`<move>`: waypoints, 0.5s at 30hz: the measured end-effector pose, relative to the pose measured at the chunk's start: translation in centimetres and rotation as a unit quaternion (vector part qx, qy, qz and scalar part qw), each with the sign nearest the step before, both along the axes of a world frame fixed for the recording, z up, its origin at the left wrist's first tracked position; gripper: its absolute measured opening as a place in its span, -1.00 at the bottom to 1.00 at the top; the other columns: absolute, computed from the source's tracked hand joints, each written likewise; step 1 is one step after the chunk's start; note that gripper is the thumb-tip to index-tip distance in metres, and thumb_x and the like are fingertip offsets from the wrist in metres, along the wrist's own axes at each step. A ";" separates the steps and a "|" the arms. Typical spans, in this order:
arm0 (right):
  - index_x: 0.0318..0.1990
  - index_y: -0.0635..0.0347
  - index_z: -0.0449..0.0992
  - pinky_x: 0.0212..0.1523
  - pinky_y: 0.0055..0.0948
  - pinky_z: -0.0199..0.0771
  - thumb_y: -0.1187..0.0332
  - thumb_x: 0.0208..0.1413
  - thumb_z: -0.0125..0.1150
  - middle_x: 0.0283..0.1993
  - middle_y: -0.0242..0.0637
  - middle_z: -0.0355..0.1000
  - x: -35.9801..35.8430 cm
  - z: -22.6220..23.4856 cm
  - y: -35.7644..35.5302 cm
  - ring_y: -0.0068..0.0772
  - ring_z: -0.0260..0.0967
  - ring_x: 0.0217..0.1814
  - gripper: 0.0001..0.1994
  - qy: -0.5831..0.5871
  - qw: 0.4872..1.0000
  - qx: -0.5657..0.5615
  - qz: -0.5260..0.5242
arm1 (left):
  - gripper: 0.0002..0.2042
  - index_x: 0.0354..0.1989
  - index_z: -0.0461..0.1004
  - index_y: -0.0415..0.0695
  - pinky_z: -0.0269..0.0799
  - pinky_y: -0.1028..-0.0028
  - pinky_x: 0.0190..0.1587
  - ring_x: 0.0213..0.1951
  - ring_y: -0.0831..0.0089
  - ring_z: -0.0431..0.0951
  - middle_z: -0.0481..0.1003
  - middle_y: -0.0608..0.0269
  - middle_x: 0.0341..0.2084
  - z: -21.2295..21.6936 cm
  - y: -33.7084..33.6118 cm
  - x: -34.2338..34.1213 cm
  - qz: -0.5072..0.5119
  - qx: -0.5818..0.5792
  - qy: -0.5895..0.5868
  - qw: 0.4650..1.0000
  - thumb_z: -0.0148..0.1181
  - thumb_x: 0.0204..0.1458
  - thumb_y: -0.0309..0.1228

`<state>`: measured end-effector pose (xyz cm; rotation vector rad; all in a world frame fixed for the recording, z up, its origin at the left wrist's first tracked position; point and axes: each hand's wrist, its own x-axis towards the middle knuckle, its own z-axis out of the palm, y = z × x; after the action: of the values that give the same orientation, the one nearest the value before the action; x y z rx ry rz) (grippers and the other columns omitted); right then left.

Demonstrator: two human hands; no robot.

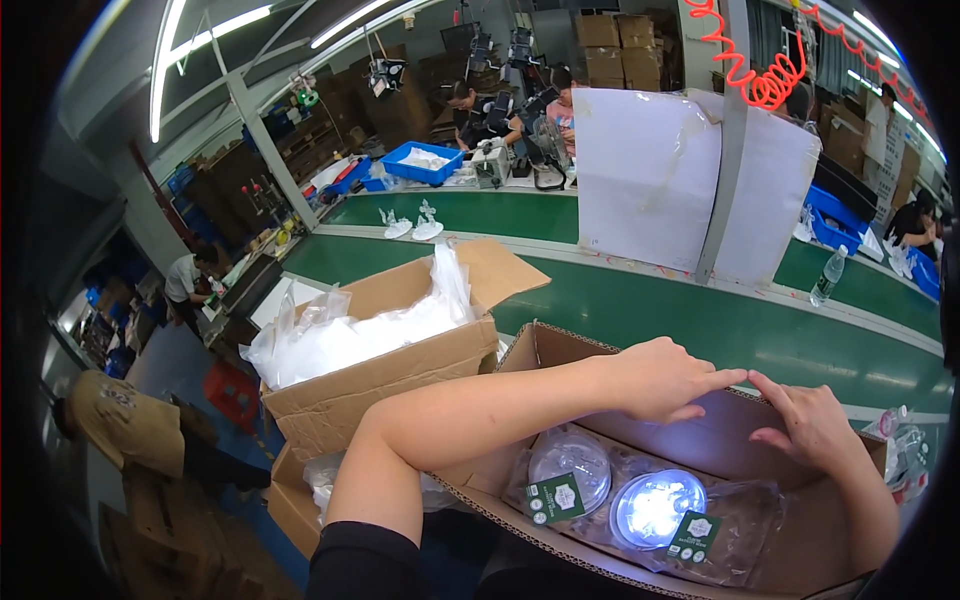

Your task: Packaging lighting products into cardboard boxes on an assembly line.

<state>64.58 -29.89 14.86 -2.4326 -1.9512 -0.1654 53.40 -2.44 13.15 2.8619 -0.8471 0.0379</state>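
Observation:
My left hand (668,382) reaches across the open cardboard box (845,500) from the left, index finger stretched out and thumb apart. Opposite it, over the box's far right side, my right hand (812,425) has its index finger and thumb spread. The two index fingertips meet or almost meet; I see nothing held in either hand. Below them in the box lie two round clear discs in plastic bags with green labels. One disc (658,508) glows bright white, while the other disc (570,470) to its left is unlit.
A second carton (380,375) full of white plastic bags stands at left. Beyond run green conveyor belts (480,280) with a water bottle (829,276), clear figurines (427,222) and a blue bin (422,162). A post with white boards (648,180) rises ahead. Several people work around.

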 end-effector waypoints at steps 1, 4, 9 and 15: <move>0.45 0.14 0.22 -0.27 -0.14 0.51 -0.03 0.08 0.39 -0.21 -0.15 0.57 -0.2 0.3 0.0 -0.03 0.56 -0.23 -0.16 0.021 1.000 -0.019 -0.013 | -0.29 0.54 0.02 0.03 0.61 0.16 -0.27 -0.25 0.05 0.67 0.60 0.09 -0.14 0.1 0.0 -0.1 0.005 0.003 0.003 1.000 0.16 0.27 -0.18; 0.44 0.17 0.22 -0.21 -0.08 0.51 0.01 0.06 0.42 -0.13 -0.08 0.59 -0.5 0.7 -0.2 0.04 0.56 -0.17 -0.15 0.043 0.998 -0.034 -0.028 | -0.29 0.55 0.01 0.05 0.61 0.16 -0.27 -0.25 0.06 0.68 0.60 0.08 -0.15 0.1 -0.2 0.0 0.001 0.004 0.001 1.000 0.16 0.27 -0.18; 0.44 0.14 0.22 -0.19 -0.08 0.52 0.00 0.06 0.41 -0.11 -0.08 0.59 -0.5 0.5 -0.2 0.05 0.56 -0.15 -0.16 0.053 0.998 -0.025 -0.023 | -0.27 0.57 -0.04 0.08 0.62 0.16 -0.26 -0.24 0.06 0.68 0.61 0.08 -0.15 0.2 -0.2 -0.2 0.008 0.007 0.013 1.000 0.15 0.28 -0.19; 0.47 0.11 0.19 -0.25 -0.15 0.54 -0.06 0.10 0.35 -0.19 -0.18 0.59 -0.4 -0.1 -0.6 -0.06 0.58 -0.22 -0.16 0.010 1.000 -0.002 -0.003 | -0.26 0.58 -0.06 0.10 0.62 0.16 -0.25 -0.22 0.06 0.67 0.61 0.07 -0.13 0.4 -0.3 -0.3 0.006 0.008 0.018 1.000 0.15 0.28 -0.20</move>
<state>64.22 -30.47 14.74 -2.4319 -1.9391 -0.1360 53.05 -2.74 13.58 2.8734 -0.8273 -0.0184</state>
